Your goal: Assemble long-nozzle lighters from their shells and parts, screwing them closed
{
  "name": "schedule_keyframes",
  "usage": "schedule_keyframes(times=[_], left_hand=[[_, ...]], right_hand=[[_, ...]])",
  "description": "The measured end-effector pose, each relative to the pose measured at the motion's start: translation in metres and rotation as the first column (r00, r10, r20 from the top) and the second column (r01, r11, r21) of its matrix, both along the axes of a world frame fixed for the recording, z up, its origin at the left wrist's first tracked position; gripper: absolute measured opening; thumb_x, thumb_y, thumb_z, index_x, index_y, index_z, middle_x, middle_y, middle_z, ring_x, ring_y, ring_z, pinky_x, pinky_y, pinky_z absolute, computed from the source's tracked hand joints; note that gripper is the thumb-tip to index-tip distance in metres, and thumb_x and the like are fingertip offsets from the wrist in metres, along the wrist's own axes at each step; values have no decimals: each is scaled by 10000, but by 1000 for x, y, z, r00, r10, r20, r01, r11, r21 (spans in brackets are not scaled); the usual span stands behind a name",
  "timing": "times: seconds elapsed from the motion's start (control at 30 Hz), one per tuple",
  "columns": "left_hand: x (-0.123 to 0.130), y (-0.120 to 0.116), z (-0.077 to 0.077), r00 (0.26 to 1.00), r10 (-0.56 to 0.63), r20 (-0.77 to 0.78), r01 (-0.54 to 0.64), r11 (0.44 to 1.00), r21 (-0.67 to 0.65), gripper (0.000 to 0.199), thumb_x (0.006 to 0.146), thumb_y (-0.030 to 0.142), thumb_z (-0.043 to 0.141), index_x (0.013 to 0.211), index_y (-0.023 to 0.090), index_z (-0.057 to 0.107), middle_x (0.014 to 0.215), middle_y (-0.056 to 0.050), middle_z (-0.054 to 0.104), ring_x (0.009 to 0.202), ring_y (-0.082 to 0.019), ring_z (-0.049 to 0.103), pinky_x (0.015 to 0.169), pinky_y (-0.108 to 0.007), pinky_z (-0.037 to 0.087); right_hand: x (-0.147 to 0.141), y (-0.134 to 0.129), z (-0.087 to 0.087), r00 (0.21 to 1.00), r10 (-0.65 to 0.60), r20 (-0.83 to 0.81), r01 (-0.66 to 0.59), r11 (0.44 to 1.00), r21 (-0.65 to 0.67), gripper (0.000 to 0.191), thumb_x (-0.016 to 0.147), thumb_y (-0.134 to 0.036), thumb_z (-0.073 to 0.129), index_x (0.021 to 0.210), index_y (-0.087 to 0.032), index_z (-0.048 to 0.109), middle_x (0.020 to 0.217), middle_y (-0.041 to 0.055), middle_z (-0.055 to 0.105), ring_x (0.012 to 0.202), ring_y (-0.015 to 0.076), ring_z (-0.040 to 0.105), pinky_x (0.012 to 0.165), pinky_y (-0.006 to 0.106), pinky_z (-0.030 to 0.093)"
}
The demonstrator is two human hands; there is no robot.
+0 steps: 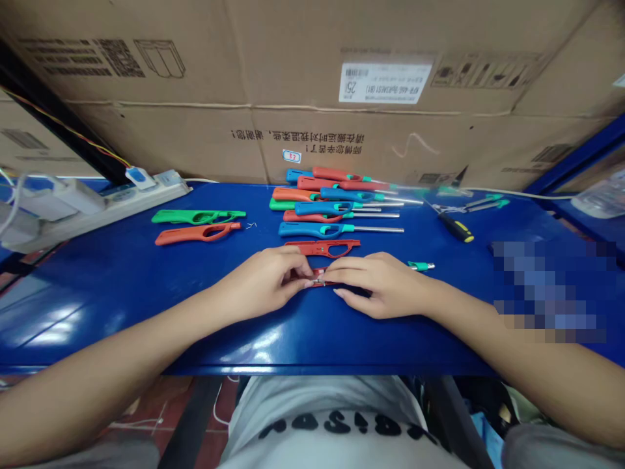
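Both hands meet over a red lighter shell (319,272) lying on the blue table, with small metal parts inside it. My left hand (276,277) pinches at the shell's left part with thumb and fingers. My right hand (374,283) has its fingertips on the right part, its thumb a little apart below. The hands cover much of the shell. Just beyond them lies another red shell half (322,248) with a loop-shaped trigger opening. A metal tube with a green end (420,266) shows past my right hand.
Several coloured lighters with metal tubes (342,229) lie behind the hands. A green handle (198,217) and an orange-red handle (195,234) are at left, near a power strip (107,208). A screwdriver (456,227) lies at right. Cardboard (195,143) stands behind.
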State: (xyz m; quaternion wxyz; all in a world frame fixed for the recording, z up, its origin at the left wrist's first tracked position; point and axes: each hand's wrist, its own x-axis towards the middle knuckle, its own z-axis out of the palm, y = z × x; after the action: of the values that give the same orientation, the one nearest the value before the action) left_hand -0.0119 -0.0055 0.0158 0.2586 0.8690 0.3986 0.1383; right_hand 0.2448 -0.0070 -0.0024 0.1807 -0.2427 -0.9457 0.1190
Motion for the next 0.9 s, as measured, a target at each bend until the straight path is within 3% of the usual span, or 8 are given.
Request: schedule_keyframes(times=[0.13, 0.23, 0.43, 0.67, 0.8, 0.9], left_hand=[[2, -4, 1, 1000, -7, -28, 10, 996, 88, 119, 939, 194, 627, 974, 192, 741, 989, -51, 714, 906, -197, 668, 785, -300, 501], [3, -6, 0, 1000, -12, -21, 15, 994, 109, 133, 943, 211, 627, 989, 195, 750, 965, -49, 704, 856, -185, 666, 749, -292, 500], [2, -4, -3, 999, -38, 25, 35, 993, 112, 201, 967, 261, 600, 1089, 209, 752, 947, -38, 695, 731, -141, 643, 676, -269, 490], [2, -2, -4, 998, -31, 50, 24, 991, 134, 182, 958, 235, 613, 1068, 180, 747, 960, -51, 723, 799, -161, 664, 699, -271, 507], [1, -2, -6, 998, -33, 46, 26, 990, 138, 160, 946, 226, 628, 1048, 175, 741, 973, -57, 724, 819, -171, 673, 718, -283, 517], [1, -1, -7, 998, -47, 47, 40, 989, 145, 139, 937, 196, 636, 1031, 177, 736, 971, -52, 730, 846, -178, 678, 735, -287, 518]], right_hand=[[-1, 5, -3, 974, -67, -219, 59, 997, -45, 262, 929, -124, 503, 1110, -200, 675, 1149, 75, 706, 988, 173, 690, 792, 284, 544], [2, 12, -3, 935, -171, -311, 170, 985, -29, 164, 888, -108, 531, 921, -197, 666, 992, 52, 694, 815, 149, 651, 697, 266, 505], [13, 24, 0, 887, -439, -144, 449, 892, 48, 104, 877, -174, 586, 872, -222, 679, 1034, 8, 695, 687, 116, 595, 600, 255, 418], [25, 31, 0, 945, -318, 81, 317, 948, 17, 232, 962, -258, 535, 1143, -251, 679, 1271, 57, 608, 644, 89, 557, 610, 262, 428], [27, 29, 2, 955, -296, 3, 296, 954, -47, 175, 962, -287, 561, 1077, -234, 681, 1155, 56, 626, 653, 96, 544, 633, 266, 436], [27, 27, 7, 981, -185, -55, 172, 969, -177, 128, 938, -314, 614, 1001, -209, 653, 999, 43, 631, 672, 113, 525, 641, 264, 439]])
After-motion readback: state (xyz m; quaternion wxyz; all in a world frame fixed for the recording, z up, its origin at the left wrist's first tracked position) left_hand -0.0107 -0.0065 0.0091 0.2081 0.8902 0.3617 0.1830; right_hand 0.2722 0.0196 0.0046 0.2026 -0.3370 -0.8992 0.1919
